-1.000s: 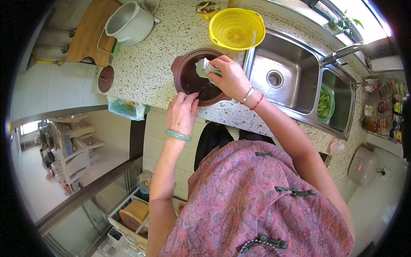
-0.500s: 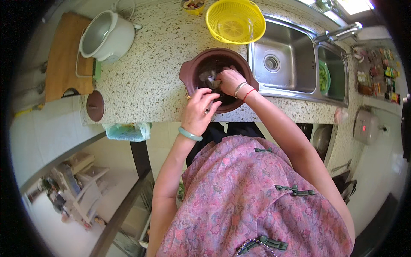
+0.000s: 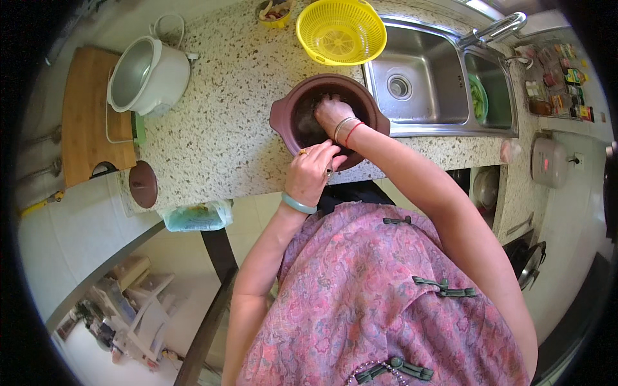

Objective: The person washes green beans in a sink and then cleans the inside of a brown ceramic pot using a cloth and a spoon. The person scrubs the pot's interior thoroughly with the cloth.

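Note:
A brown two-handled pot (image 3: pixel 279 120) stands on the counter, dark inside, with what looks like liquid in it. My right hand (image 3: pixel 333 117) reaches down into it with the fingers curled under. Whatever those fingers hold is hidden. At the pot's near rim is my left hand (image 3: pixel 313 168), its fingers bent over the edge and drawn together with the thumb, close to my right wrist. A yellow colander (image 3: pixel 341 38) sits just behind the pot.
To the right is a steel double sink (image 3: pixel 425 83) with a green basin (image 3: pixel 478 100) of leafy greens. On the left stand a white cooker pot (image 3: pixel 151 77), a wooden board (image 3: pixel 90 116) and a brown lid (image 3: pixel 143 184). A lined bin (image 3: pixel 196 215) hangs below the counter edge.
My right hand has gone deeper and left in the pot, and the pale pieces by its fingers are out of sight. My left hand has moved right and down to the rim.

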Demonstrator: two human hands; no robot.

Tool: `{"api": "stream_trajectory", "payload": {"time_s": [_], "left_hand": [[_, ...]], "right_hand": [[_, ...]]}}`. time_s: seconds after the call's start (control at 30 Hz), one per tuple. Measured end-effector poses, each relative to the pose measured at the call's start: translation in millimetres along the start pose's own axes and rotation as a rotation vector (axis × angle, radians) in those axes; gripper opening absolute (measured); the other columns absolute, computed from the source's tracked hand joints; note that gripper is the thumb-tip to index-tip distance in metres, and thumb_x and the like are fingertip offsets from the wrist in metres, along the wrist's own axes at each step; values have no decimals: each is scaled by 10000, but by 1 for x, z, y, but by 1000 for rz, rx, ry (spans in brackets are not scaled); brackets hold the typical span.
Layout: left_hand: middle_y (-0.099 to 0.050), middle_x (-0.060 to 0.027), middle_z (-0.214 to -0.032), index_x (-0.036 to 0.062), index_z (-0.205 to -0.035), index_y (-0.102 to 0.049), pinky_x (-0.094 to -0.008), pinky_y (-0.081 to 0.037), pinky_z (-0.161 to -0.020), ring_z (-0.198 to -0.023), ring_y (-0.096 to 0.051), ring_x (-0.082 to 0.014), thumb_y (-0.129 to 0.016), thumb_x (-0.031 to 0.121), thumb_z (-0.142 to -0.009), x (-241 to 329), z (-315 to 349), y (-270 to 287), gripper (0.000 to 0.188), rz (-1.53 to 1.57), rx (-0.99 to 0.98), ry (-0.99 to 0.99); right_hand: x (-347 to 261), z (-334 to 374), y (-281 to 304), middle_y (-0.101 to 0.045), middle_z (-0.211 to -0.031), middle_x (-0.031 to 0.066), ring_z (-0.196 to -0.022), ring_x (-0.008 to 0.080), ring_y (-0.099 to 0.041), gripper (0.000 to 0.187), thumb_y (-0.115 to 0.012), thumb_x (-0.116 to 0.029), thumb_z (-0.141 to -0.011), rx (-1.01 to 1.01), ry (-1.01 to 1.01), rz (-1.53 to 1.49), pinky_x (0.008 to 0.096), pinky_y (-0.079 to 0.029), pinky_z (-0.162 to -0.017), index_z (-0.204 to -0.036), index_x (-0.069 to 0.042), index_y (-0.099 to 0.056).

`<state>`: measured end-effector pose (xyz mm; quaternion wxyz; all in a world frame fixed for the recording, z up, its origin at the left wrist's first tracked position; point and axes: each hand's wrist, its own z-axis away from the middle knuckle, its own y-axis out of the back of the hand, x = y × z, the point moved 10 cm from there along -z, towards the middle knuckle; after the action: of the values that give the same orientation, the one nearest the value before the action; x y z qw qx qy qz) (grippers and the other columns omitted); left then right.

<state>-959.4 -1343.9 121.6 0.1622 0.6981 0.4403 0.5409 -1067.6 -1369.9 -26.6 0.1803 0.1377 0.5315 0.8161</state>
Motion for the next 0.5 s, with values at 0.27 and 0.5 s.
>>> {"api": "stream_trajectory", "payload": {"time_s": [0.27,0.5], "left_hand": [[-675,-103,-931,53,-901,-657,-339,-518,-755,-861,-651,-255,-681,160,-806,-11,-5,3,146,75,-25,17],[-674,-110,-947,51,-901,-659,-335,-516,-757,-867,-651,-252,-677,154,-811,-13,-8,5,138,105,-49,53]], "right_hand": [[20,28,1,-532,-1119,199,-1021,393,-550,273,-587,-40,-748,52,40,-401,389,-532,-796,-1007,-91,-657],[5,4,-2,-573,-994,235,-841,344,-643,209,-517,-110,-830,170,4,-139,358,-564,-637,-1004,-4,-562]]}}
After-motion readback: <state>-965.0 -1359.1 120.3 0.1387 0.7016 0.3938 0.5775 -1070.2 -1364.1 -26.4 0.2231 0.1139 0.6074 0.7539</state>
